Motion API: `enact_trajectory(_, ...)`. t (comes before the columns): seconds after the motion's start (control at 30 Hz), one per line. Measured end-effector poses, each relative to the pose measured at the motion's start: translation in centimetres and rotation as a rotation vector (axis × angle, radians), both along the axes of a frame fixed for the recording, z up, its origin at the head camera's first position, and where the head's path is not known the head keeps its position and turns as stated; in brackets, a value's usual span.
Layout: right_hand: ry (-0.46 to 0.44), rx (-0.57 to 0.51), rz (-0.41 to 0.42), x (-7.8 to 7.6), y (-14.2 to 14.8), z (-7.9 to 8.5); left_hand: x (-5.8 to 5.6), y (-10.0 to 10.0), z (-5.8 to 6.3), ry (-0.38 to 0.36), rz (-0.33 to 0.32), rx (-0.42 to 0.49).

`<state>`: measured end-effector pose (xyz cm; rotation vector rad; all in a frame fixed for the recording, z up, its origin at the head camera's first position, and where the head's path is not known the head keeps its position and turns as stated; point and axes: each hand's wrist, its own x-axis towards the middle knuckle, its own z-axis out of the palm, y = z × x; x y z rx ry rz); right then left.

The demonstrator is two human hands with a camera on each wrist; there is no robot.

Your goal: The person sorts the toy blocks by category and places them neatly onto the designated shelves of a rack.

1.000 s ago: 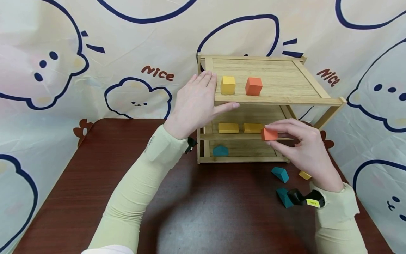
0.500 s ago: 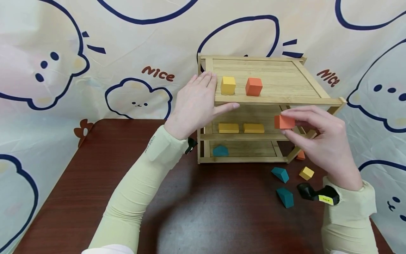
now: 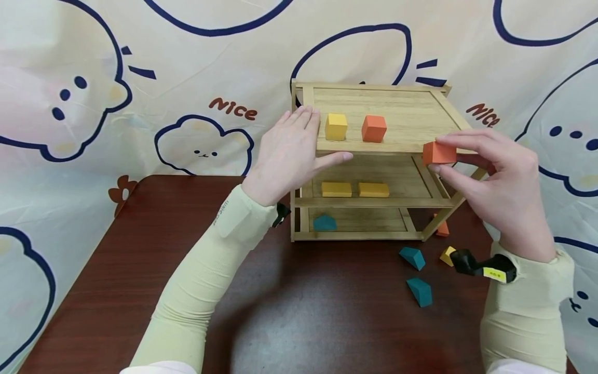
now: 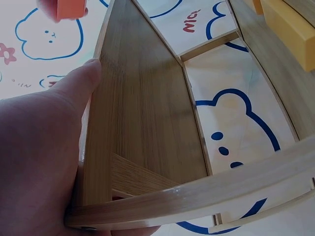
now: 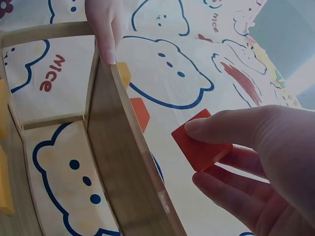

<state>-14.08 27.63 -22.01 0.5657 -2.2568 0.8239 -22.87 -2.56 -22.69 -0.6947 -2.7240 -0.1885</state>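
Observation:
My left hand (image 3: 287, 153) rests on the top left edge of a three-level wooden shelf (image 3: 420, 114), fingers straight and thumb stretched along the front rail. In the left wrist view the thumb (image 4: 78, 81) lies against that rail. My right hand (image 3: 506, 182) pinches an orange block (image 3: 439, 153) between thumb and fingers, up by the right part of the top board's front edge. The right wrist view shows the held block tilted, apart from the board. On the top board stand a yellow cube (image 3: 336, 127) and an orange cube (image 3: 374, 129), side by side near the left hand.
Two flat yellow blocks (image 3: 337, 189) lie on the middle level, a blue block (image 3: 325, 223) on the lowest. Right of the shelf, two teal blocks (image 3: 419, 292), a yellow block (image 3: 447, 256) and an orange piece (image 3: 442, 228) lie on the dark table (image 3: 327, 322).
My right hand has carried the orange block up and to the right, from in front of the middle level to the top board's height. The left hand has stayed put.

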Motion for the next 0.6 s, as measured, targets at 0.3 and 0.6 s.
enact_trajectory(0.3, -0.026, 0.003, -0.031, -1.8, 0.6, 0.9, 0.0, 0.0, -0.1, 0.007, -0.001, 0.003)
enact_trajectory(0.6, -0.098, -0.006, -0.057, -3.8, 1.0, 1.6, 0.0, 0.0, -0.1, 0.008, 0.002, 0.003)
